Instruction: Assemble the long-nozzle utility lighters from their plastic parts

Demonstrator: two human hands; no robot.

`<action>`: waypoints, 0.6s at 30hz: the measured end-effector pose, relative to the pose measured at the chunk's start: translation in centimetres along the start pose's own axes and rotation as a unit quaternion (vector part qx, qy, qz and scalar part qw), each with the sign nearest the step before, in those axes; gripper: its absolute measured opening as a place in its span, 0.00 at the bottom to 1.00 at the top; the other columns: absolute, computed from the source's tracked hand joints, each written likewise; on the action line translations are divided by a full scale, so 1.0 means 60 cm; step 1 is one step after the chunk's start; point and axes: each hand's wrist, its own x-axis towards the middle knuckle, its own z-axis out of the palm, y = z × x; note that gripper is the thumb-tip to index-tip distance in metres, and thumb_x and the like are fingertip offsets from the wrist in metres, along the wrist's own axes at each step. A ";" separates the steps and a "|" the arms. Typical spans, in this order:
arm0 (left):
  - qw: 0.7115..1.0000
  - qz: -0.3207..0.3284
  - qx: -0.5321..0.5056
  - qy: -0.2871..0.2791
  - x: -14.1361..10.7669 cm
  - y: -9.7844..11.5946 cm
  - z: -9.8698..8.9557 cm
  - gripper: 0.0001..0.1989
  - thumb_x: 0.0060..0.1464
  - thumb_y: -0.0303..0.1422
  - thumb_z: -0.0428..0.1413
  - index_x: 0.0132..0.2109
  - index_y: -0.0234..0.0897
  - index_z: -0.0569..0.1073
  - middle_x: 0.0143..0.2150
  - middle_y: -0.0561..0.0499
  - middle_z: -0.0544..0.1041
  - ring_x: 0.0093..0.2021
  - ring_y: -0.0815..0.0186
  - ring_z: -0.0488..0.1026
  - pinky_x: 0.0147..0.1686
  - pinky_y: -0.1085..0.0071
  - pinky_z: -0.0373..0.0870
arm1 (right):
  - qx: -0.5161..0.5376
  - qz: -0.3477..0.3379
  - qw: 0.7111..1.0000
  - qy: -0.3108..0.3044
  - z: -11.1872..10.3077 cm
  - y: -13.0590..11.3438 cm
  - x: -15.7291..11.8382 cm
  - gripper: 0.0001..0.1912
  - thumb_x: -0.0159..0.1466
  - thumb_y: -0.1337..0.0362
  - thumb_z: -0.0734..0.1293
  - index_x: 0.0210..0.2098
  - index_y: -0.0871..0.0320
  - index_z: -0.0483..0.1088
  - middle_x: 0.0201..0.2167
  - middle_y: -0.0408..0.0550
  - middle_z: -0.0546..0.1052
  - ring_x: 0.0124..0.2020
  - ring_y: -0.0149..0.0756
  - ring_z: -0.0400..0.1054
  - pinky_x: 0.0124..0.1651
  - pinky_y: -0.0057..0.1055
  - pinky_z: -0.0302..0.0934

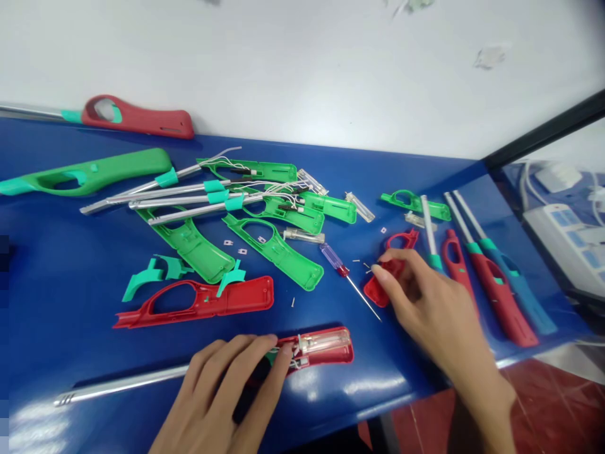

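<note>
Left hand is grasping one open red lighter on the blue table, clear tank inside, metal tube poking left. Right hand has thumb and index curled over a red shell half; can't tell if it's pinching anything. Between them: one purple-handled screwdriver and a lone screw. Further out I count one more red half-shell, three teal triggers, six green half-shells, four wired metal tubes, four loose clear tanks, and four tiny pale clips. Back left, two assembled lighters: one red, one green.
</note>
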 end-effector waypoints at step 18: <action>0.999 0.012 -0.001 -0.031 -0.020 -0.003 -0.001 0.25 0.64 0.21 0.47 0.63 0.41 0.75 0.58 0.52 0.79 0.62 0.57 0.68 0.71 0.60 0.52 | 0.348 -0.017 0.937 0.021 -0.050 -0.018 -0.082 0.13 0.70 0.62 0.69 0.52 0.44 0.66 0.41 0.43 0.78 0.34 0.33 0.78 0.36 0.27 0.76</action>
